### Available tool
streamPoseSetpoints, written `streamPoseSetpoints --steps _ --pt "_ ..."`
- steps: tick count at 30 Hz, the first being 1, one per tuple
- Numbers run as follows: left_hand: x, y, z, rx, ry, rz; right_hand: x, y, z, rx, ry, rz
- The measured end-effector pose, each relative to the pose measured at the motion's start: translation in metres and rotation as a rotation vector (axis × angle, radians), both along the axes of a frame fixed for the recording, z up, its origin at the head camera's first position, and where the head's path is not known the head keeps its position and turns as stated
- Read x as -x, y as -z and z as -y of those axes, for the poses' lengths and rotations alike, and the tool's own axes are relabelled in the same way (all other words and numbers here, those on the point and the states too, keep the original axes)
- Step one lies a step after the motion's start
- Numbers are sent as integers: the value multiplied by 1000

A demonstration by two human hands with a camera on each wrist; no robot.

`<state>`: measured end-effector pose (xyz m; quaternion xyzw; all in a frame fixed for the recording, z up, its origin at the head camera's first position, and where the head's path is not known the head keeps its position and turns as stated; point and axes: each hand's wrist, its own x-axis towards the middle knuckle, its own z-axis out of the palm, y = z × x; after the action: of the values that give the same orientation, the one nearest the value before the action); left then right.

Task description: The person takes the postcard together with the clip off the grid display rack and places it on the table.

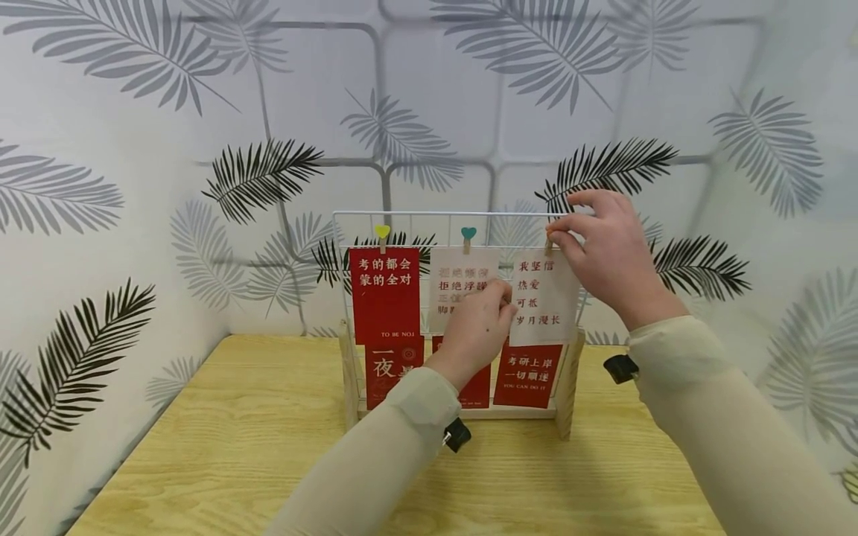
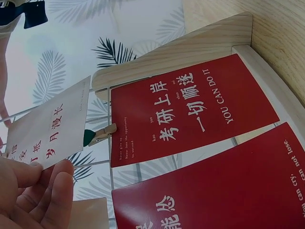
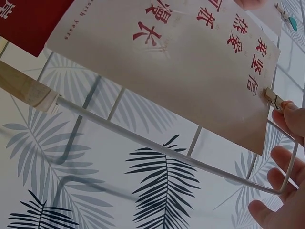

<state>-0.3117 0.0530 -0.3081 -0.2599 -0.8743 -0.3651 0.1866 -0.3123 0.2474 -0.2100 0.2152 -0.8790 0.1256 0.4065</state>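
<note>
A white card [image 1: 544,298] with red writing hangs at the upper right of a wire rack [image 1: 436,214]. My left hand [image 1: 472,331] pinches the card's left edge between thumb and fingers, as the left wrist view also shows. At its top, my right hand [image 1: 606,253] pinches a small wooden clothespin [image 3: 272,98] with an orange top. The clothespin's tip sits at the card's upper edge. In the right wrist view, the other fingers [image 3: 281,181] spread around the rack's corner. Another white card [image 1: 459,260] hangs in the upper middle, partly hidden by my left hand.
Upper left, a red card [image 1: 385,305] hangs under a yellow heart clip [image 1: 382,232]; a teal heart clip [image 1: 468,234] holds the middle card. Several red cards form the lower row, including one at right [image 1: 528,376]. Wooden legs [image 1: 568,387] support the rack on a wood-grain table [image 1: 268,417].
</note>
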Motion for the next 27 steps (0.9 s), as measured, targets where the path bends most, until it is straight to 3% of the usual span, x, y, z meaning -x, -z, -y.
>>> streamPoseSetpoints --steps 12,27 --pt "0 -1 1 9 2 -1 -4 1 3 38 -25 18" --pt "1 0 2 13 4 27 -4 7 2 83 -43 -48"
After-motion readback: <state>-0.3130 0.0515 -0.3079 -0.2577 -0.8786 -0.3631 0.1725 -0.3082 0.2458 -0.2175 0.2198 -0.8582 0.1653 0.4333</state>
